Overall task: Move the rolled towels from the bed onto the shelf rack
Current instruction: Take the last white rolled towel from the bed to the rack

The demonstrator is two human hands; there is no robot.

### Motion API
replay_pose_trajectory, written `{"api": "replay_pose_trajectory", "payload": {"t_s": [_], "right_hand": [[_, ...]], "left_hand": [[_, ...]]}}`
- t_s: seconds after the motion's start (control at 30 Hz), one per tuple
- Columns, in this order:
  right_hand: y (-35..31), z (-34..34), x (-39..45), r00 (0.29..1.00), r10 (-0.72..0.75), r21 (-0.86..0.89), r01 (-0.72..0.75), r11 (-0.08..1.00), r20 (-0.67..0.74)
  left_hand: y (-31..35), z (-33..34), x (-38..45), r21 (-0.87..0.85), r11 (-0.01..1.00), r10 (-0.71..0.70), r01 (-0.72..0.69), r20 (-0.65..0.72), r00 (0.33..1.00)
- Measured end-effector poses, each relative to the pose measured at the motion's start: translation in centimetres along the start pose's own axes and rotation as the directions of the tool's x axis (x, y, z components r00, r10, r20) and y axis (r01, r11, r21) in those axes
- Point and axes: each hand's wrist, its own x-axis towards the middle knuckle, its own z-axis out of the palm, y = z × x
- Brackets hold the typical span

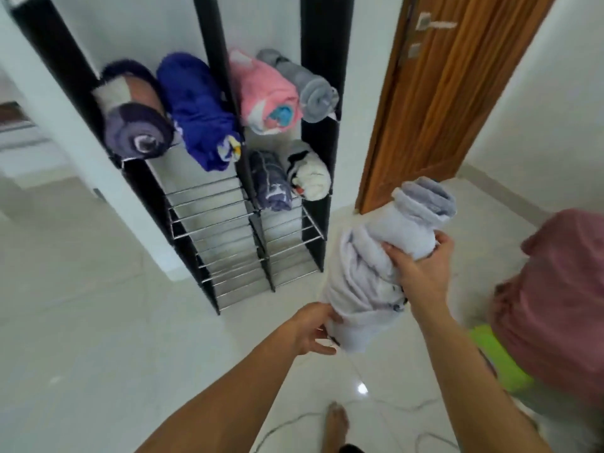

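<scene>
In the head view, the frame's right edge cuts off a pink bundle (555, 299), too blurred to identify. A pale lavender rolled towel (382, 256), loosely wound, is held in the air near the black shelf rack (322, 76). The right hand (421, 273) grips its middle; the left hand (313, 328) pinches its lower end.

both hands (421, 273) gripping pale towel (376, 263) — rack (320, 93) ahead
</scene>
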Motion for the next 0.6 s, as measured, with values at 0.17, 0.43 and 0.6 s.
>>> {"api": "replay_pose_trajectory", "payload": {"t_s": [0.17,0.43,0.6], "right_hand": [[0.2,13.0,3.6,0.962,-0.001,0.064,-0.017,0.998,0.274],[1.1,29.7,8.6,0.798,0.101,-0.106,-0.047,0.993,0.594],[3.9,37.4,9.7,0.723,0.233,-0.281,-0.055,0.958,0.65]], "left_hand": [[1.6,-7.3,2.8,-0.302,0.953,-0.047,-0.022,-0.217,0.975],[3.7,-15.6,7.5,-0.598,0.8,-0.214,-0.051,-0.363,0.907],[4.1,-20.1,9.6,-0.719,0.694,-0.33,-0.018,-0.341,0.88]]}}
